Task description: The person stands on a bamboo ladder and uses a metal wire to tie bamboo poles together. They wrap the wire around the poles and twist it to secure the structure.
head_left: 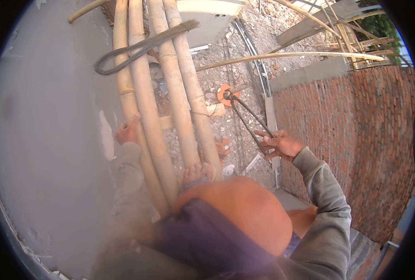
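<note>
Four bamboo poles [175, 93] lie side by side, with one wire bundle [172, 32], one pair of pincers [255, 117], one orange disc [222, 89], and one brick wall [329, 126] at right.

Dark, splayed pincers [252, 114] beside bamboo poles [171, 77]

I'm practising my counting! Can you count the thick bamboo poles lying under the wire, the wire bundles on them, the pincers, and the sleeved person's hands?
Thick bamboo poles under the wire: 4
Wire bundle: 1
Pair of pincers: 1
Hands: 2 (left hand, right hand)
Total: 8
</note>
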### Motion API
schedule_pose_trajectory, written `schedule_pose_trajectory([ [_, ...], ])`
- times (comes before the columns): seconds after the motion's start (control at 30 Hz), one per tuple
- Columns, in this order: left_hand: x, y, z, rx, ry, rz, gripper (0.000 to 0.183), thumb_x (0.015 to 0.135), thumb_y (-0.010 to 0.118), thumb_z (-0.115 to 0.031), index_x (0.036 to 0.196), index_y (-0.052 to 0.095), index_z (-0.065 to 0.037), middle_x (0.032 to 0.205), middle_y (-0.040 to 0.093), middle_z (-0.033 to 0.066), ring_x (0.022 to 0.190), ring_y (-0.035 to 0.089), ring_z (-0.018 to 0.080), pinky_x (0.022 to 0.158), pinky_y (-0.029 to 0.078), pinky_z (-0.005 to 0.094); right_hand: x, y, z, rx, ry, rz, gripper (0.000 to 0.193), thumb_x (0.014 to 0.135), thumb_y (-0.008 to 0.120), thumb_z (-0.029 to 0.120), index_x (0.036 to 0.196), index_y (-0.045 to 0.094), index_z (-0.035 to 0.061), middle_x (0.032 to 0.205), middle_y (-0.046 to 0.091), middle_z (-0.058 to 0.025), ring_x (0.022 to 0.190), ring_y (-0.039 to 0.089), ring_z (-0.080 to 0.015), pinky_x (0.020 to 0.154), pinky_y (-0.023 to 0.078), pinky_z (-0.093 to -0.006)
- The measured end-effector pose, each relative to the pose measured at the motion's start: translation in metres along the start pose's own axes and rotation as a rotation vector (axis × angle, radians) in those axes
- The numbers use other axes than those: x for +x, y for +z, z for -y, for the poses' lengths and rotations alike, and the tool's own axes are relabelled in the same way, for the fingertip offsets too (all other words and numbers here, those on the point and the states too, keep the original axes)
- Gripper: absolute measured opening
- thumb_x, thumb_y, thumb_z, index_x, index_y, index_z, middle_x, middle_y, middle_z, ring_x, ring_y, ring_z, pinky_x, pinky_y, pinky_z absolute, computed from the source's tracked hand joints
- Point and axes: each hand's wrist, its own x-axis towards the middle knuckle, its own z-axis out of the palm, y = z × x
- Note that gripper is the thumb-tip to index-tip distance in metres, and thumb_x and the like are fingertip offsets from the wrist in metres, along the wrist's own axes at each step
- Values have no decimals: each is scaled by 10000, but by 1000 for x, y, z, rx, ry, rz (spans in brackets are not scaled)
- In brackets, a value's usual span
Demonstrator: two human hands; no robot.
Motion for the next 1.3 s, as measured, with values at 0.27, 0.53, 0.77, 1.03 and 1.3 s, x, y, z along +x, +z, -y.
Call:
schedule_pose_trajectory([
  [0.27, -5, -1, -5, -38, 13, 0, 654, 681, 865, -548, 902, 770, 60, 960, 727, 230, 872, 681, 317, 841, 512, 432, -1, -25, -1, -963, -35, -268, 448, 978, 591, 258, 1386, 624, 77, 897, 703, -190, 911, 695, -335, 851, 531, -468],
  [0.53, -6, -1, -6, -38, 29, -10, 633, 688, 870, -524, 893, 762, 65, 938, 724, 240, 844, 676, 321, 820, 508, 443, -22, -74, 12, -283, 11, 98, 441, 962, 622, 239, 1394, 636, 152, 877, 652, -199, 895, 656, -204, 782, 532, -433],
  [0.77, 5, 5, 10, -23, 28, -11, 677, 675, 863, -566, 805, 710, 81, 944, 674, 257, 888, 633, 372, 864, 482, 472, -14, -39, 8, -1151, -178, -68, 428, 946, 641, 119, 1373, 651, 136, 1240, 633, -275, 1093, 629, -353, 890, 556, -469],
  [1.03, 9, 9, 16, -28, 42, -25, 711, 665, 850, -608, 790, 706, 77, 953, 675, 262, 889, 632, 384, 864, 480, 475, 5, -16, 14, -1722, -530, -397, 608, 831, 571, 31, 1417, 617, 190, 1455, 427, -337, 1312, 447, -476, 1052, 432, -560],
  [1.3, 10, 10, 19, -67, 55, -14, 702, 660, 859, -598, 792, 715, 76, 967, 681, 268, 890, 639, 386, 857, 485, 481, 8, -10, 31, -1782, -600, -452, 562, 854, 579, 53, 1390, 642, 210, 1456, 442, -315, 1293, 459, -438, 1035, 420, -536],
])
